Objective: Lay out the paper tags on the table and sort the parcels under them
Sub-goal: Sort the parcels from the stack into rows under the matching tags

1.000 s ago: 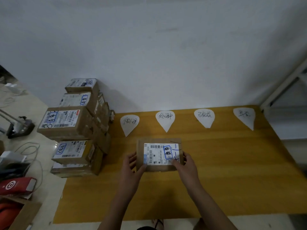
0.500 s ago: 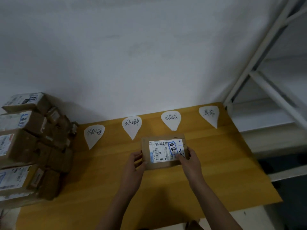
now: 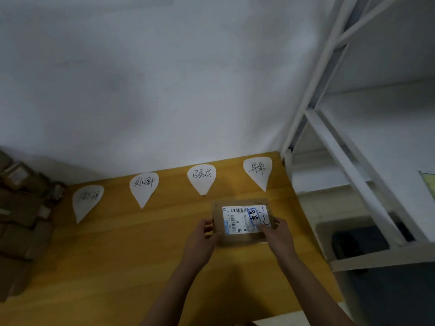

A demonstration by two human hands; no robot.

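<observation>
Closest to me, the person's left hand (image 3: 202, 238) and right hand (image 3: 280, 234) hold one brown parcel (image 3: 242, 222) by its short ends. The left fingers (image 3: 208, 228) are curled round the left edge and the right thumb presses on a corner of the label (image 3: 236, 218). The parcel sits low over the bench (image 3: 117, 255), label up; whether it touches the wood I cannot tell. It lies just below the gap between the third tag (image 3: 202, 178) and the fourth tag (image 3: 258, 171).

The blue-ringed writing on the label looks like the fourth tag's. I'd say the parcel wants easing a little right and setting square under that tag, short of its tip so the paper isn't nudged. The bench's right edge is near, so it should not go far.

Further left lie the second tag (image 3: 144, 188) and first tag (image 3: 87, 201), then a stack of unsorted parcels (image 3: 21, 220) at the bench's left end. A white rack (image 3: 329, 128) stands on the right.
</observation>
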